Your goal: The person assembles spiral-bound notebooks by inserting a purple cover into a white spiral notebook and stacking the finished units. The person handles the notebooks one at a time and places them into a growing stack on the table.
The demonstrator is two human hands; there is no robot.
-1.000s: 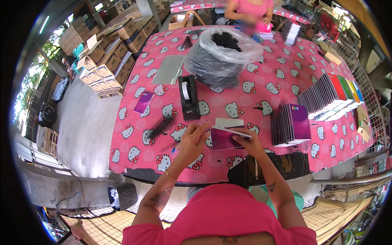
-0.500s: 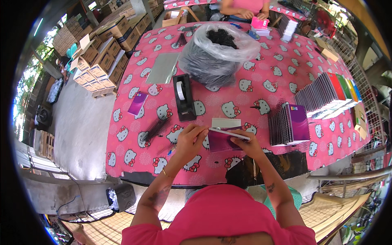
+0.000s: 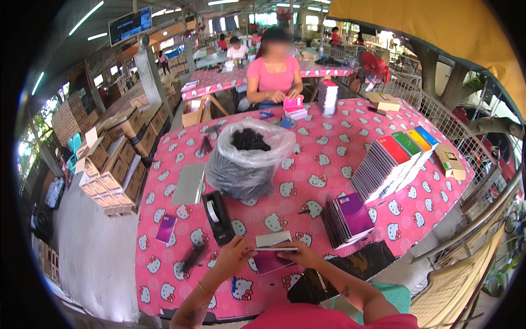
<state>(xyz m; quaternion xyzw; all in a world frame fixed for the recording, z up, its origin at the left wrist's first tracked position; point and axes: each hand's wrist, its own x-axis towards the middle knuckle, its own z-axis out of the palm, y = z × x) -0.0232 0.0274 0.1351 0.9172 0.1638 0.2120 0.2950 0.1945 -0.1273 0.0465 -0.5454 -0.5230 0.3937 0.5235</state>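
Between my hands a thin white pad of paper (image 3: 271, 249) is held edge-on, with my left hand (image 3: 234, 256) pinching its left end and my right hand (image 3: 301, 254) closed on its right end. Under it lies a purple notebook cover (image 3: 270, 264) on the table. Just beyond rests a white sheet with a row of holes along its edge (image 3: 274, 239). A black tape dispenser (image 3: 217, 218) stands past my left hand. To the right of my right hand is a stack of purple spiral notebooks (image 3: 348, 219).
The table has a pink patterned cloth (image 3: 263, 299). A clear bag of black coils (image 3: 244, 159), loose black coils (image 3: 193, 256) and a small purple notebook (image 3: 166, 228) lie about. Notebooks with coloured covers (image 3: 386, 162) line the right. Opposite, a co-worker (image 3: 274, 77) handles pink notebooks.
My view has tilted up and turned, so the table sits lower and the co-worker and far room show. Both hands still hold the pad over the purple cover.
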